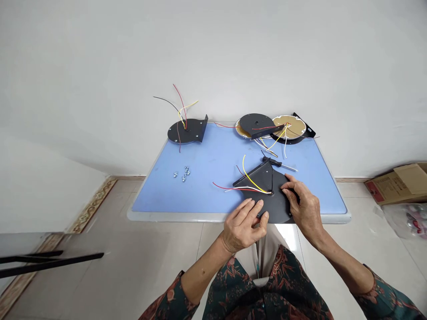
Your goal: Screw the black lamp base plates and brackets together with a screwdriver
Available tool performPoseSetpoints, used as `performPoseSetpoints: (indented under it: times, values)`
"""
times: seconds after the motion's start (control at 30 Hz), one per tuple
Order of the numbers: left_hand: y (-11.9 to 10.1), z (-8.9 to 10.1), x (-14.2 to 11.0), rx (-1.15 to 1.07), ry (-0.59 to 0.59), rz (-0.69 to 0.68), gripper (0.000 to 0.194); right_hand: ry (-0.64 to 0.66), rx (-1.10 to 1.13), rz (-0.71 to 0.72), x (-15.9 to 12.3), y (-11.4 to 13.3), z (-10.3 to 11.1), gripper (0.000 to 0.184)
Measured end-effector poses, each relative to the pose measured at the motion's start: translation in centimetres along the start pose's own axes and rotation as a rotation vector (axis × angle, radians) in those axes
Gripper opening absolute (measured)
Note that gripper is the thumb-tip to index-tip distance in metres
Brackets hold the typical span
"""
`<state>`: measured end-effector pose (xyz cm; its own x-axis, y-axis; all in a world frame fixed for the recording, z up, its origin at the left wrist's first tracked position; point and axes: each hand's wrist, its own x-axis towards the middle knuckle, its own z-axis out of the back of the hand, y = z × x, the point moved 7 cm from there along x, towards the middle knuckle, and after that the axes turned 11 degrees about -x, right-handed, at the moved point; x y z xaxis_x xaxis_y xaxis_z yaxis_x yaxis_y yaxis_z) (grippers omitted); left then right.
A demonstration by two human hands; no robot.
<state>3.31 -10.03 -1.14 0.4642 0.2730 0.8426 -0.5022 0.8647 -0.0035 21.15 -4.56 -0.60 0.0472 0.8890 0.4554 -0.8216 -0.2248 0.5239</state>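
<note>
A round black metal plate with a bent flange lies at the table's front edge, tilted toward me. Red, white, yellow and black wires come out of its centre hole. My left hand grips the plate's front left part, fingertips on its face. At the right side of the plate, my right hand has thumb and forefinger pinched together near the rim; anything between them is too small to make out. Just behind the plate lies a screwdriver with a black handle.
Several silver screws lie on the blue tabletop to the left. A wired black plate stands back left. At back right are a black plate and tan discs. A cardboard box sits on the floor.
</note>
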Motion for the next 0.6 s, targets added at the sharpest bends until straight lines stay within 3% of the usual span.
performPoseSetpoints:
  times: [0.3, 0.6]
  values:
    - [-0.14, 0.03, 0.4, 0.017, -0.018, 0.009, 0.012, -0.017, -0.048, 0.094, 0.21, 0.58, 0.26, 0.017]
    - [-0.11, 0.04, 0.18, -0.011, -0.011, 0.01, 0.015, -0.027, -0.012, 0.094, 0.04, 0.41, 0.1, 0.016]
